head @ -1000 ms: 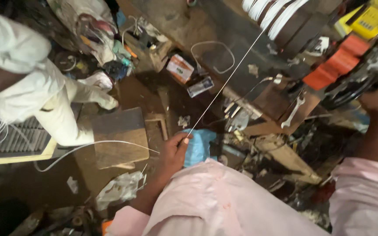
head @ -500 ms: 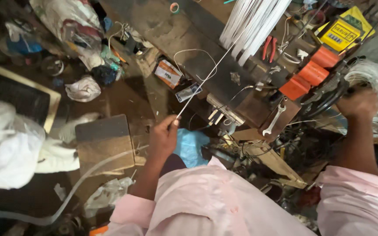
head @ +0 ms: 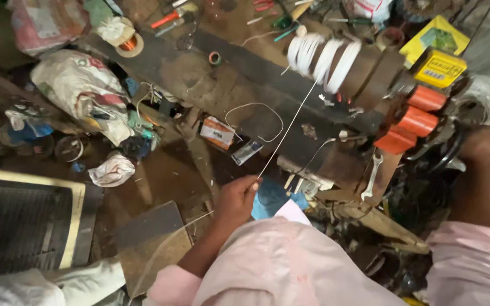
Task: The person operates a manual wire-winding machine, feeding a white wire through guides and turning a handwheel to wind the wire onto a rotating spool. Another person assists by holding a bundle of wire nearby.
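Left hand (head: 237, 199) pinches a white wire (head: 288, 128) stretched taut up to the blurred coil (head: 324, 55); right hand (head: 482, 145) is closed on the crank (head: 448, 152) by the orange rollers (head: 416, 120)

Taut white wire (head: 290, 124) crosses the gap above the bench; spanner (head: 371, 177) and orange rolls (head: 412, 119) crowd right.
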